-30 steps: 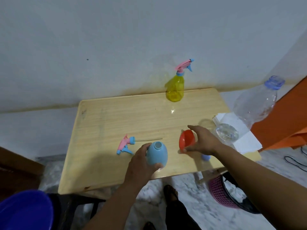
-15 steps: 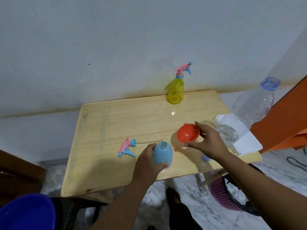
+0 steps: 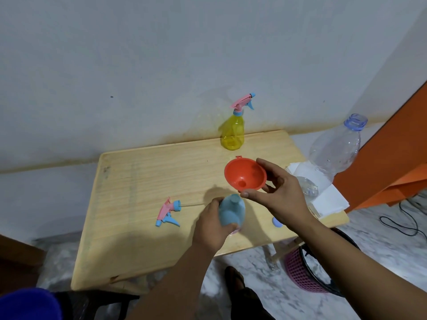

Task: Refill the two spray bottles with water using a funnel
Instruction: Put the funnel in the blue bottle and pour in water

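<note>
My left hand (image 3: 211,227) grips a light blue spray bottle (image 3: 231,211) that stands on the wooden table (image 3: 143,181) with its neck uncovered. My right hand (image 3: 278,195) holds a red funnel (image 3: 245,173) by its rim, raised just above and behind the bottle's neck, its bowl facing me. The bottle's pink and blue spray head (image 3: 168,212) lies on the table to the left. A yellow spray bottle (image 3: 233,132) with its head on stands at the table's back edge. A large clear water bottle (image 3: 332,153) without a cap stands at the right.
White paper (image 3: 328,199) lies under the water bottle at the table's right edge. A small blue cap (image 3: 276,222) sits beside my right wrist. A pink basket (image 3: 300,271) stands on the floor at the right, a blue object (image 3: 27,304) at the bottom left.
My right hand has lifted the red funnel off the table and turned it bowl-up, bringing it over toward the blue bottle's neck. My left hand keeps gripping the bottle.
</note>
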